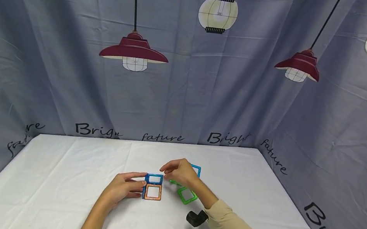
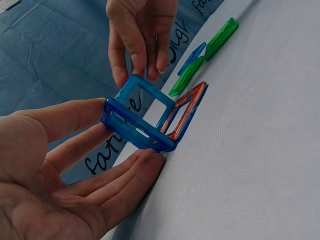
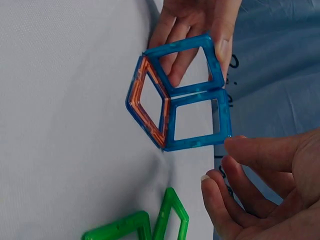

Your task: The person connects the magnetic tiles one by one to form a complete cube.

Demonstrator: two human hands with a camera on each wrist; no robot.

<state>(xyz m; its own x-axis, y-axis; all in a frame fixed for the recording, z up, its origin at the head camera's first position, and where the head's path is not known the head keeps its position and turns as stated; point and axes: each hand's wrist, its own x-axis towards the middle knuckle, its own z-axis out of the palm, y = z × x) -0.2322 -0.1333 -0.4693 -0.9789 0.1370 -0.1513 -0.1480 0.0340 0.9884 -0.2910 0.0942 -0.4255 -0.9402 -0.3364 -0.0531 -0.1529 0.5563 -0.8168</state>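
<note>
Blue and orange magnetic tiles form a small cornered piece. An orange square tile (image 1: 152, 198) lies flat over a blue edge, with two blue tiles standing up from it. One upright blue tile (image 3: 216, 67) is on the left, where my left hand (image 1: 120, 188) holds it by its corner and outer face. The other upright blue tile (image 3: 196, 143) stands at the back, joined to the first. My right hand (image 1: 180, 172) hovers beside that tile's upper corner, fingers loosely bent and gripping nothing. One fingertip is very near the corner; contact is unclear.
Right of the piece, partly under my right forearm, lie a green square tile (image 1: 189, 202), another green tile (image 1: 174, 182) and a blue tile (image 1: 198, 171). A white cloth (image 1: 64, 184) covers the table. Grey-blue curtains (image 1: 171, 101) surround its back and sides.
</note>
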